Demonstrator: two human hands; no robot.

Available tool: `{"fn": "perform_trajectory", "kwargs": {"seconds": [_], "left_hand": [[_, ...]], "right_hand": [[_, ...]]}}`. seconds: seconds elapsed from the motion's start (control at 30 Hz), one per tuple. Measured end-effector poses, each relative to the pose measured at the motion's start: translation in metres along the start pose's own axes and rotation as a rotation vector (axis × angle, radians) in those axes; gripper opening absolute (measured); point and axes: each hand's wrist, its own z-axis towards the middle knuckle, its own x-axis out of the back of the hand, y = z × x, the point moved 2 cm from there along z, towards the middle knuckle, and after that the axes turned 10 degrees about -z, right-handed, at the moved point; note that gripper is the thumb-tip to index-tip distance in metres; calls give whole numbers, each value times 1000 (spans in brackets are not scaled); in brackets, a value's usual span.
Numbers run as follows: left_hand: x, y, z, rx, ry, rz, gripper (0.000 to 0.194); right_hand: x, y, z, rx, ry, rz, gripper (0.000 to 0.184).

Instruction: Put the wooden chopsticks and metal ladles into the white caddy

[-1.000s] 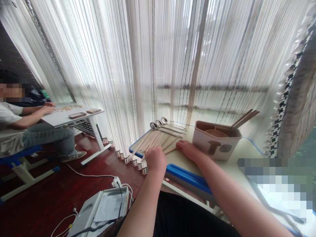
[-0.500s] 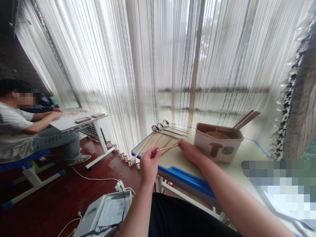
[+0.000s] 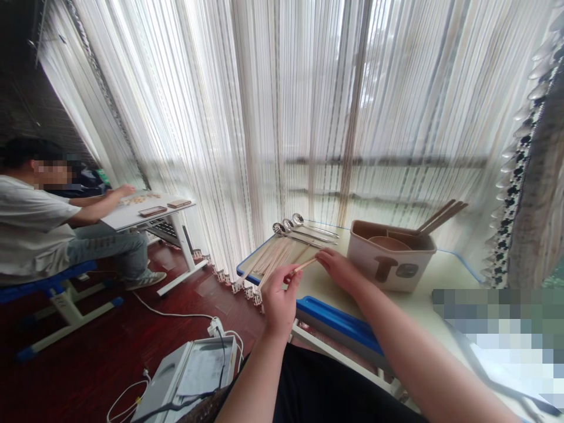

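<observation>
Between my hands runs a pale wooden chopstick or a small bundle of them (image 3: 305,265); I cannot tell how many. My left hand (image 3: 281,299) pinches the near end between thumb and fingers. The fingers of my right hand (image 3: 338,269) are closed on the far end, close to the caddy's left side. Beyond my left hand, several pale chopsticks (image 3: 274,255) lie side by side on the desk (image 3: 337,289). Three metal ladles or skimmers (image 3: 278,229) rest behind them, their handles pointing right; the nearest has a perforated bowl.
A white-and-brown divided caddy (image 3: 396,267) stands right of my hands, with brown sticks (image 3: 443,216) leaning out. Left, a person (image 3: 35,229) sits at another table (image 3: 127,218) with small pieces on it. Cables and a grey case (image 3: 176,376) lie below. A curtain (image 3: 291,106) hangs behind.
My left hand has moved right, closer to my right hand, and less of the held chopstick shows between them. The seated person's hands have lifted from the other table.
</observation>
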Motion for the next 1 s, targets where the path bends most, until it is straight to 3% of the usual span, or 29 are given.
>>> {"fn": "perform_trajectory", "kwargs": {"seconds": [0.17, 0.33, 0.43, 0.57, 0.67, 0.8, 1.0], "left_hand": [[-11, 22, 22, -81, -55, -7, 16], [-28, 48, 68, -133, -70, -105, 17], [-46, 60, 100, -89, -52, -208, 19], [-78, 75, 139, -5, -81, -512, 23], [-102, 90, 159, -14, -111, -731, 23], [-135, 106, 168, -45, -188, -900, 18], [-199, 110, 164, -91, -275, -990, 16]], "right_hand": [[6, -8, 2, -47, 68, 11, 28], [31, -37, 8, -91, -29, 3, 25], [70, -52, 22, -87, -130, 1, 20], [138, -56, 47, -108, -399, -21, 15], [182, -47, 54, -169, -439, -38, 14], [211, -22, 40, -254, -358, 19, 13], [238, 27, 12, -498, -74, -169, 14]]}}
